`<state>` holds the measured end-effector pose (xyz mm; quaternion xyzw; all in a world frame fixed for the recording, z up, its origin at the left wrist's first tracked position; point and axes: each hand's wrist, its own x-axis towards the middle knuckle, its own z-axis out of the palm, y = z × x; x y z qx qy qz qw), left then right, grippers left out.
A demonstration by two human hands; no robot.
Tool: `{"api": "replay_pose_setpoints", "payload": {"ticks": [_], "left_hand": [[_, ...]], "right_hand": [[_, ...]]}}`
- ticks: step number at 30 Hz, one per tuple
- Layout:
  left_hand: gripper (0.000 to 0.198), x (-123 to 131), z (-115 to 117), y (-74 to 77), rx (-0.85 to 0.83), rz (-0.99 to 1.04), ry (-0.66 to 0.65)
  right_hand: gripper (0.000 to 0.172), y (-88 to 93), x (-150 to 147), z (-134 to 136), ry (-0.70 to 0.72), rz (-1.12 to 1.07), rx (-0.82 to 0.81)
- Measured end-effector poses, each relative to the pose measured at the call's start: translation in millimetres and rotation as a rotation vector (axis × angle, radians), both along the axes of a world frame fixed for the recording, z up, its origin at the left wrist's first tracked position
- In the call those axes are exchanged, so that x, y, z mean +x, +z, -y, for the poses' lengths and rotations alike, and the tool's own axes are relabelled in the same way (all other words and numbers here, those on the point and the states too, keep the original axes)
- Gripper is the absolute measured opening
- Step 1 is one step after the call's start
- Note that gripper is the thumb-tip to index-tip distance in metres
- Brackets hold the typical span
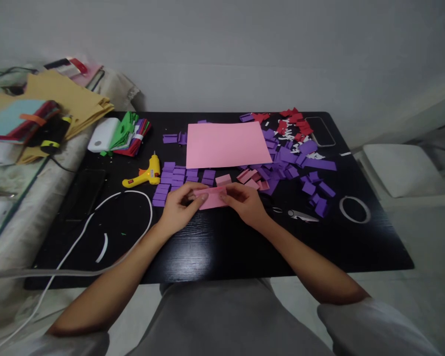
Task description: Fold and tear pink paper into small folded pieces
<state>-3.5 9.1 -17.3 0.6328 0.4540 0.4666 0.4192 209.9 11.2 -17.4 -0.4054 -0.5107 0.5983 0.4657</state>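
Note:
Between my two hands is a small piece of pink paper [212, 199], with a fold along its top edge. My left hand [183, 205] pinches its left end, thumb in front. At the right end, the thumb and fingers of my right hand [246, 201] are closed on the same piece. Just beyond lies a large pink sheet [226, 144]. Small folded pink pieces [249, 178] sit near its front edge, and rows of folded purple pieces [168, 180] spread to the left of my hands. A pair of scissors [302, 215] rests right of my right hand.
A yellow glue gun [144, 173] lies on the black table [222, 252], left of the purple pieces. Its left side has a looped white cable [150, 207] and a dark phone-like slab [83, 193]. Purple scraps [282, 160], red scraps [294, 122] and a tape ring [355, 209] are on the right.

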Motion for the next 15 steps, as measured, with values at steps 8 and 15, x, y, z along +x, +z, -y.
{"api": "replay_pose_setpoints", "payload": {"ticks": [8, 15], "left_hand": [[0.020, 1.6, -0.7, -3.2, -0.032, -0.046, 0.018], [0.018, 1.3, -0.7, -0.4, -0.038, -0.030, -0.030]], "right_hand": [[0.019, -3.2, 0.8, -1.2, 0.005, 0.128, 0.007], [0.011, -3.8, 1.5, -2.6, -0.038, 0.104, 0.015]]}}
